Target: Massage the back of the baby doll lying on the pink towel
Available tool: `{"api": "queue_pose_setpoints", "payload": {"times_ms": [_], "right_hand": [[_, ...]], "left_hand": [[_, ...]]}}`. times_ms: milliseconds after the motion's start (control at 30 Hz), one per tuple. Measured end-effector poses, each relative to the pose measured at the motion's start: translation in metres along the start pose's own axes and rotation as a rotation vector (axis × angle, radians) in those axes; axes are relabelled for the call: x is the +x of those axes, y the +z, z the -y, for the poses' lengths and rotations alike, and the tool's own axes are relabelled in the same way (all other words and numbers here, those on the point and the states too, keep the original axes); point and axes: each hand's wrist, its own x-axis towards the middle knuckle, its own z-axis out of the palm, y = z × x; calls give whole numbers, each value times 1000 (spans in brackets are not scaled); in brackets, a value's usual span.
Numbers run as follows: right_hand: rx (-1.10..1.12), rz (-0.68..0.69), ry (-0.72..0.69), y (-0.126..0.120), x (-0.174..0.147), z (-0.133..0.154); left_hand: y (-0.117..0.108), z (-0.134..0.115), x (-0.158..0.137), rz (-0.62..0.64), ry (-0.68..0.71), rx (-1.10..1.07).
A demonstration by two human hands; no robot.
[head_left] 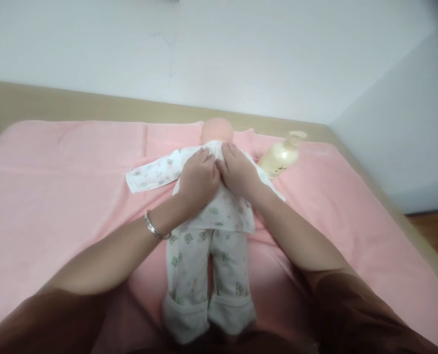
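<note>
A baby doll point(218, 130) with a bare, smooth head lies stretched out on a pink blanket. It wears a white printed top point(219, 219) and matching trousers point(191, 265) with folded cuffs. My left hand point(200, 174), with a silver bangle at the wrist, rests flat on the upper part of the top. Close beside it, my right hand point(237, 169) lies flat on the same cloth, just below the head. The thumbs come near each other at the middle. Neither hand grips anything that I can see.
A pale yellow pump bottle point(283, 155) lies tilted on the pink blanket point(67, 196), right of the doll by its sleeve. The blanket covers a tan surface point(93, 98) that runs up to a white wall. Brown flooring point(434, 231) shows at far right.
</note>
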Motion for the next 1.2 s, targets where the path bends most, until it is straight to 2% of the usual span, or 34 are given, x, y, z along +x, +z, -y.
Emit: {"api": "queue_pose_setpoints", "payload": {"times_ms": [200, 367, 567, 767, 1200], "right_hand": [[-169, -87, -44, -6, -26, 26], [-242, -42, -29, -9, -39, 43], [-92, -76, -92, -1, -23, 25], [35, -37, -114, 8, -8, 5], [69, -91, -92, 15, -10, 5]], "left_hand": [[-1, 12, 9, 87, -108, -107], [3, 25, 17, 128, -182, -133], [5, 24, 14, 129, -184, -148], [6, 24, 14, 107, -214, -179], [12, 30, 12, 48, -178, -178]]}}
